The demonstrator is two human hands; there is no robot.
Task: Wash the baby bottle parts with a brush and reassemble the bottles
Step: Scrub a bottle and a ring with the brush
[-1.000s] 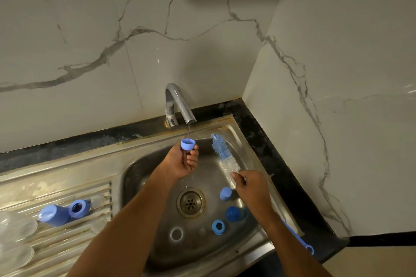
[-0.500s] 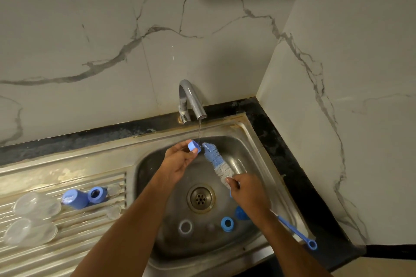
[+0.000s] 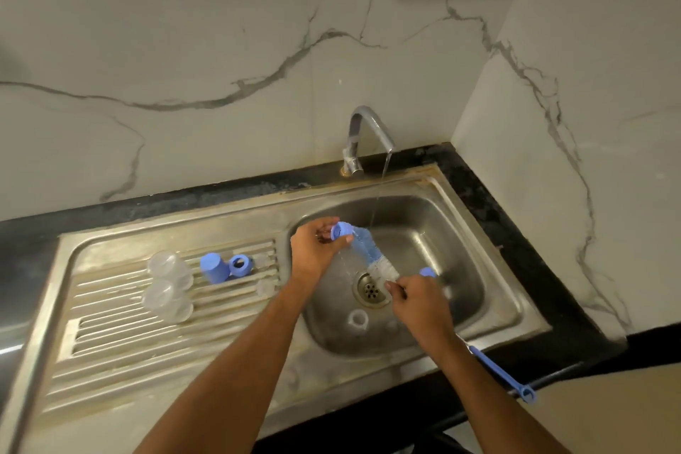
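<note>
Left hand (image 3: 313, 247) over the left side of the sink basin (image 3: 490, 306), its grip pinching a small blue cap (image 3: 341, 231) between thumb and fingers, cap opening turned toward the brush. Right hand (image 3: 416, 300) over the basin near the drain (image 3: 370, 289), its grip curled round the brush (image 3: 372, 256) just below the bristles. Blue bristle tip touches the cap; white bristles sit lower down. Blue brush handle (image 3: 497, 372) runs back past the wrist and over the front rim.

Tap (image 3: 363, 136) is running, a thin stream falling just right of the cap.

In the basin: a white ring (image 3: 357, 319) in front of the drain, a blue part (image 3: 427, 272) beside the right hand.

On the ribbed drainboard (image 3: 110, 343) of the bench: two clear bottles (image 3: 167, 286) lying on their sides, a blue cap on its side (image 3: 213, 268) touching a blue ring (image 3: 240, 265).
</note>
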